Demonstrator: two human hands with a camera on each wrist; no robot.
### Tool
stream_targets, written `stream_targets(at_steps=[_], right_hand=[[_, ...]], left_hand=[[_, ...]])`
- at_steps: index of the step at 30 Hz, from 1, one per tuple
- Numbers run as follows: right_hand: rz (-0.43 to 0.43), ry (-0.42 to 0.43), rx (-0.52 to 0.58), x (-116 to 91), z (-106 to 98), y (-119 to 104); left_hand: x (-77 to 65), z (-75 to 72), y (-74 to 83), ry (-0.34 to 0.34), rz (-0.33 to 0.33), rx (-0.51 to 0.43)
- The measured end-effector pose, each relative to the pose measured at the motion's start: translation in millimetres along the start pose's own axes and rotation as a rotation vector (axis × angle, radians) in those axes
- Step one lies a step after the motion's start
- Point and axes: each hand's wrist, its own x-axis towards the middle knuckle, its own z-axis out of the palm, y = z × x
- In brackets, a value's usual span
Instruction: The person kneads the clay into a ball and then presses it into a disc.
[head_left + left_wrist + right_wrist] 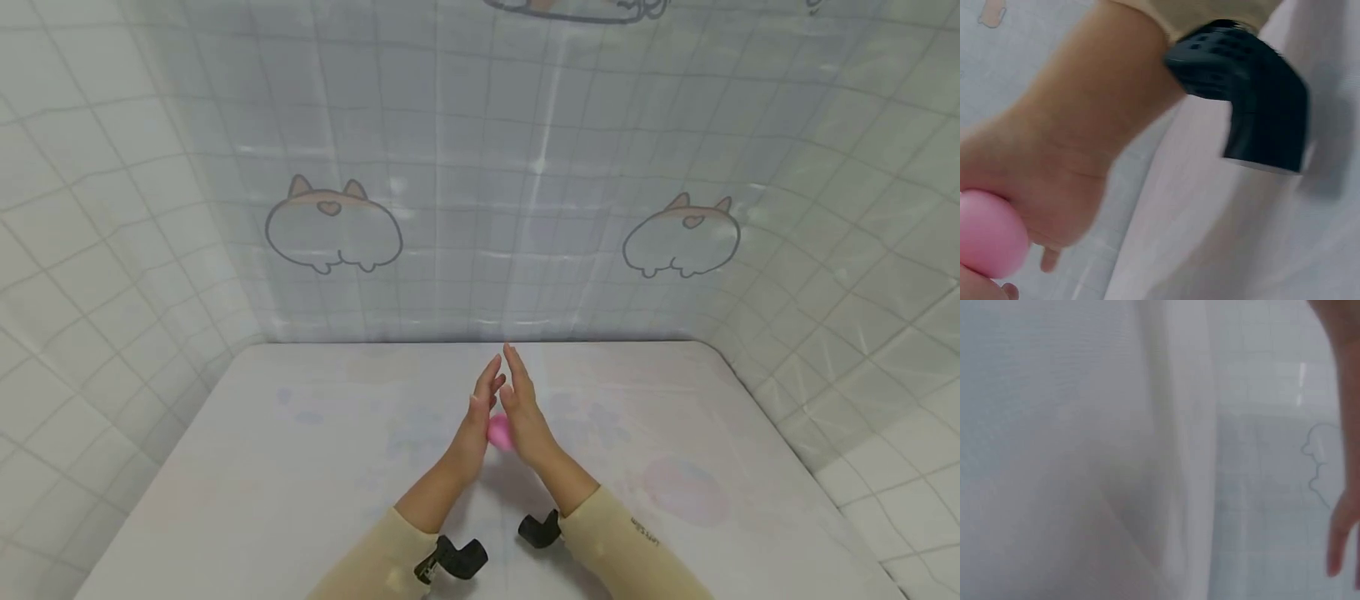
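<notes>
Between the two palms, a smooth pink ball (499,432) is held above the white tabletop, partly hidden by the hands. My left hand (473,427) presses it from the left with straight fingers pointing forward. From the other side my right hand (528,423) presses with its fingers also extended, and the fingertips of both hands lean close together. The left wrist view has the pink ball (991,234) at its left edge, against a palm (1054,181). In the right wrist view only part of a hand (1349,519) shows at the right edge.
The hands are over a white table (300,467) with faint printed patches. A pale grid-patterned curtain (480,192) with cartoon animal drawings hangs behind and along both sides. Each sleeve cuff carries a black wrist camera, the left one (461,558) and the right one (538,530).
</notes>
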Motion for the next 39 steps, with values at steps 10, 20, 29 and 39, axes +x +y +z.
stream_targets(at_steps=[10,20,29,39], right_hand=[[-0.112,-0.159,0.129,-9,9,-3],[-0.162,-0.239,0.36,-15,9,-16],[-0.292,-0.082,0.283,-10,2,-14],[-0.145,0.028,0.138,8,-10,-2]], left_hand=[[7.7,-2.4,-7.1,0.158,0.114,0.132],[14.7,-13.1,-18.4,0.294,0.046,0.206],[8.3,-8.1,-28.1,0.127,-0.111,0.193],[4.4,0.5,-23.1,-0.093,-0.157,0.178]])
